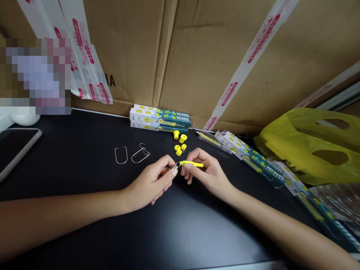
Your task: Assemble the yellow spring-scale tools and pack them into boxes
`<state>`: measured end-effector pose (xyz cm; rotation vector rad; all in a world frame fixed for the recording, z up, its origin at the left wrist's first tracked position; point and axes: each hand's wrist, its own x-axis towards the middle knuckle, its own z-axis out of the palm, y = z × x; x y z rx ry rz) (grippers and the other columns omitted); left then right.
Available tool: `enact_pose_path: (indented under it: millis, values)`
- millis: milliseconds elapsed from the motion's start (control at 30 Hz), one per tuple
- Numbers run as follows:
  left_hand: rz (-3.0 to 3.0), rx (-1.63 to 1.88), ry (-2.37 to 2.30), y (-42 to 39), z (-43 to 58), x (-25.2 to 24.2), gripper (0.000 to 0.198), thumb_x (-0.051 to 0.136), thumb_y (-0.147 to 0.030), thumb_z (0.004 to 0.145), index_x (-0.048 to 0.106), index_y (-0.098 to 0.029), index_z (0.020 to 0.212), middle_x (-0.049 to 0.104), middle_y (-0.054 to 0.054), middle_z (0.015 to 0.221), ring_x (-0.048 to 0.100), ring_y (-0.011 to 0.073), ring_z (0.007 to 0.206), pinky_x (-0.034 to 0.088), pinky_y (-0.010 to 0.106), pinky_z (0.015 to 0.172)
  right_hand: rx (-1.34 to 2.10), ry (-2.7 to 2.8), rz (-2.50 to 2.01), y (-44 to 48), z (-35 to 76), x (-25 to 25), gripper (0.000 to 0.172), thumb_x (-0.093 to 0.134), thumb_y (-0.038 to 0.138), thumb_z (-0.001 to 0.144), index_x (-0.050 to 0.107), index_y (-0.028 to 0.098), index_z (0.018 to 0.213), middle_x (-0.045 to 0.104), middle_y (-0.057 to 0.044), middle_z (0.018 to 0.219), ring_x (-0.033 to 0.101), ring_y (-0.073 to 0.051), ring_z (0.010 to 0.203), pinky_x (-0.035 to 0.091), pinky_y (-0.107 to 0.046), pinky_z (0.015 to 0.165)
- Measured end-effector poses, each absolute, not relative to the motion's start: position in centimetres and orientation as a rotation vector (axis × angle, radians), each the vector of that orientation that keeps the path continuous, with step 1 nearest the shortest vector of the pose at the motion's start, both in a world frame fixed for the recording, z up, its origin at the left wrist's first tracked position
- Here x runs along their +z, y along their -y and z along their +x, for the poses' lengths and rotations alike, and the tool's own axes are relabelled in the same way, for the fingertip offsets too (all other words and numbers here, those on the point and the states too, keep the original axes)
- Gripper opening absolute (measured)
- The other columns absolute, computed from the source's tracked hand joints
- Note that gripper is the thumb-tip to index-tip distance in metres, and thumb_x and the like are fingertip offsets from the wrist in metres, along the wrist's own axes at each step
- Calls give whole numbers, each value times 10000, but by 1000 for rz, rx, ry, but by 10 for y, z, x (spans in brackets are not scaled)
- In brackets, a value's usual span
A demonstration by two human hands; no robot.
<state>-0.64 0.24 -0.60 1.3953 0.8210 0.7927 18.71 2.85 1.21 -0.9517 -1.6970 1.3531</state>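
Note:
Near the middle of the black table, my left hand pinches a small shiny metal piece, partly hidden by the fingertips. My right hand is closed on a slim yellow plastic rod. The rod's left tip meets a small wire loop at the metal piece; whether they are joined I cannot tell. Just beyond the fingers lie several yellow plastic caps and a few tiny springs. Left of them rest a U-shaped wire and bent wire hooks.
Stacked printed boxes stand against the cardboard at the back. More boxes run down the right, near a clear packet with yellow rods and a yellow plastic bag. A phone lies at the left edge.

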Motion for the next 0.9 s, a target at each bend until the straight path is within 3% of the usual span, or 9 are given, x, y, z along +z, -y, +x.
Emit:
enact_pose_path:
  millis: [167,367,733,900]
  values:
    - [1435,793,-896,-1,-6,-4,218,419,-426,943,413,-223,864,406,-111,560,321,15,325,308,97,272,1254,1750,-986,-25,186,12,266,631,403,850,459,204,808,581,44,583,506,-77,474,437,-193,451]
    - [1434,804,-913,-1,-5,-3,208,420,-411,943,398,-223,858,397,-112,561,323,17,326,318,101,269,1207,1796,-991,-23,186,14,277,619,423,853,453,209,793,573,37,578,500,-89,480,433,-211,465]
    - [1491,782,-924,-1,-7,-3,215,406,-426,948,430,-224,878,393,-102,563,332,21,340,295,100,278,1089,1904,-935,-26,191,15,170,573,345,897,507,200,838,585,13,660,527,-100,548,454,-221,510]
    - [1481,780,-919,-1,-7,-4,257,384,-463,950,480,-226,922,370,-96,564,312,24,360,291,95,284,971,2045,-939,-28,191,15,135,562,311,904,598,190,853,626,-22,770,589,-129,682,483,-252,628]
